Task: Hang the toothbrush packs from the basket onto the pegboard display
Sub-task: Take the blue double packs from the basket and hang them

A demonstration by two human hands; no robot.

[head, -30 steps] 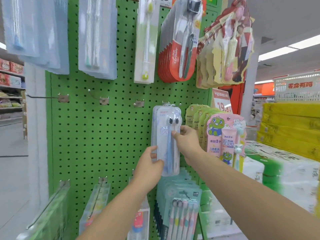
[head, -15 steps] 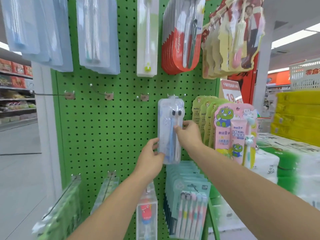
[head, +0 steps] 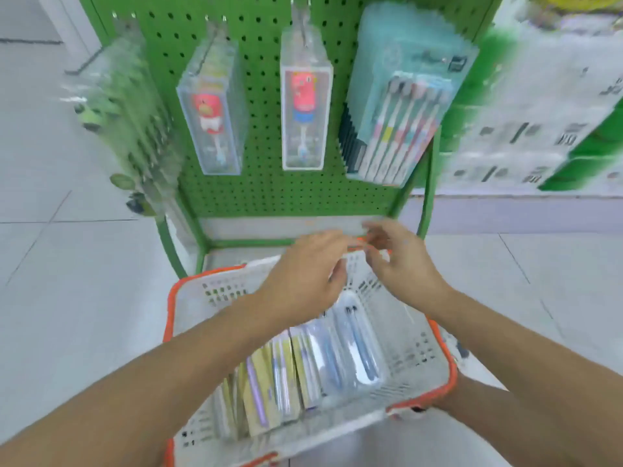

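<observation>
A white basket with an orange rim [head: 450,372] stands on the floor below me. Several toothbrush packs [head: 303,369] stand upright in it, one clear pack with blue brushes [head: 359,345] at the right. My left hand [head: 305,281] and my right hand [head: 401,261] hover side by side over the basket's far end, fingers loosely spread, holding nothing. The green pegboard [head: 266,193] rises behind the basket, with clear boxed children's brushes [head: 305,106] and a teal multi-brush pack [head: 401,106] hanging on its lowest hooks.
The pegboard stands on a green tube frame [head: 178,251] right behind the basket. Blurred green packs [head: 128,106] stick out on hooks at the left. Stacked white and green packages [head: 539,129] sit at the right. Grey tiled floor surrounds the basket.
Both hands have let go of the clear blue pack on the pegboard and dropped down over the basket. My view has swung from the upper board down to the floor.
</observation>
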